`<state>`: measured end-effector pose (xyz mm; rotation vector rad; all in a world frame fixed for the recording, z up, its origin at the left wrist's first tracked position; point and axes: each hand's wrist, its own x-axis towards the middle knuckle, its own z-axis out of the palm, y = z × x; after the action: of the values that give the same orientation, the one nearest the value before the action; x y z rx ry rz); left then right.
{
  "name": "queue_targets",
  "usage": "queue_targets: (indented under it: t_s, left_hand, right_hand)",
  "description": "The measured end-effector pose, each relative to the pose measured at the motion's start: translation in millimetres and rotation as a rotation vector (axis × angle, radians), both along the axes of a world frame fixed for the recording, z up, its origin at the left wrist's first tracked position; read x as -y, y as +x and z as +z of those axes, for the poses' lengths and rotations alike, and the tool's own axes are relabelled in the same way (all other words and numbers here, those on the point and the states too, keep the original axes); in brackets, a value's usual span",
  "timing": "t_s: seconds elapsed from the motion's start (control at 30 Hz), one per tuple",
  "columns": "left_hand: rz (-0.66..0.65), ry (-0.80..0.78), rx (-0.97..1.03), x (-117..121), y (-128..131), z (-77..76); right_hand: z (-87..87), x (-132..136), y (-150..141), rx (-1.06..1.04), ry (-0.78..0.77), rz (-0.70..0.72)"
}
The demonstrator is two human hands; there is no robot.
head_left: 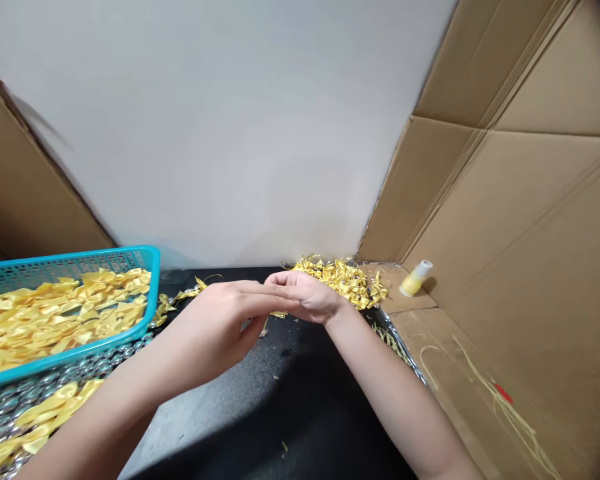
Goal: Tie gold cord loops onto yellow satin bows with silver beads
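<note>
My left hand (235, 317) reaches in from the left, back upward, with its fingers pressed together across the fingers of my right hand. My right hand (310, 297) is turned partly palm up, its fingers curled. The two hands touch over the black tabletop (300, 380). Whatever lies between the fingertips is hidden. A bit of yellow strand (279, 314) shows just below the joined fingers; I cannot tell whether it is gripped. Right behind my right hand lies a heap of yellow ribbon bows (347, 280) with thin cords.
At left a turquoise basket (153, 287) holds many yellow ribbon bows, with shiny silvery beads (87, 363) and loose yellow ribbons (55, 410) before it. A spool of yellow thread (416, 278) stands on cardboard at right, near yellow cords (505, 407). Cardboard walls and a white panel (260, 133) enclose the table.
</note>
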<state>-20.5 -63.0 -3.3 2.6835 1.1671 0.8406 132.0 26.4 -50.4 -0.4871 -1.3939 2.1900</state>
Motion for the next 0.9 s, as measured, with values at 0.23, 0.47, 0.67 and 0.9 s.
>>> queue_targets:
  t_s: [0.23, 0.47, 0.67, 0.9]
  left_hand:
    - [0.021, -0.074, 0.023, -7, -6, -2.9]
    - [0.014, -0.094, 0.048, -8, -5, -1.6]
    - [-0.080, -0.228, 0.103, -4, -3, 1.6]
    - [-0.125, -0.474, 0.152, -12, -5, 0.7]
  right_hand:
    - [-0.8, 4, -8, -0.046, 0.006, -0.114]
    - [-0.7, 9, -11, -0.094, -0.008, -0.163]
    - [-1.1, 1, -10, -0.107, -0.115, -0.260]
    - [6.1, -20, 16, -0.094, -0.148, -0.397]
